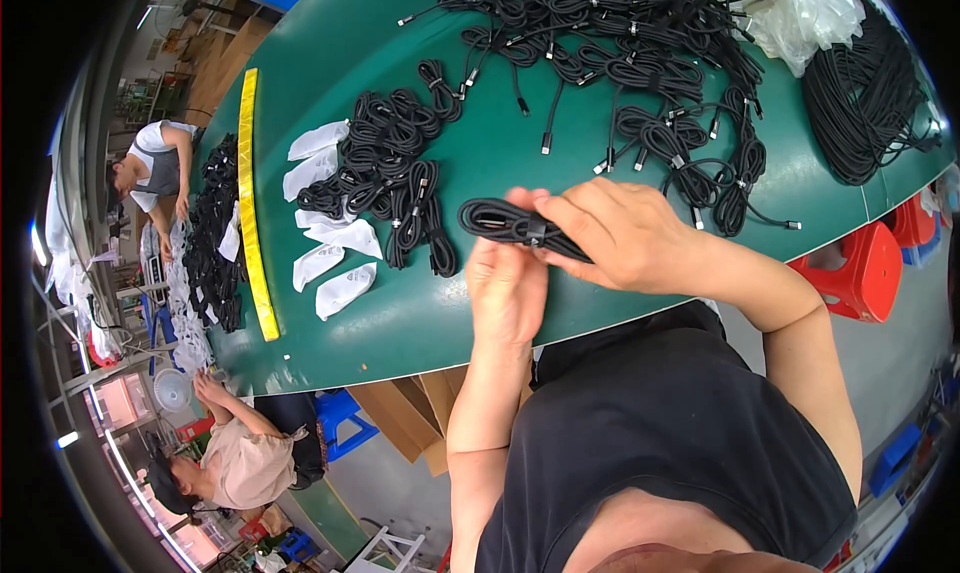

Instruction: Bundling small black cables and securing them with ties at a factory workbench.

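Note:
A black cable coiled into a long bundle (495, 220) is held between my two hands, above the near edge of the green table. My left hand (508, 283) grips it from below, the thumb against its underside. Over its right end, the fingers of my right hand (625, 235) are wrapped from above. A dark strap crosses the middle of the bundle. To the left lies a pile of similar coiled cables (385, 163). White pouches (345, 288) stick out along that pile's left side. Farther off is a large heap of black cables (610, 33), with metal plugs showing.
Clear plastic bags (805, 18) and a thick black cable coil (860, 98) occupy the right side. A yellow strip (255, 213) crosses the table at left. Beyond it, two people work beside more cables (212, 233). Red stools (860, 273) stand at right, cardboard boxes (400, 413) below the table edge.

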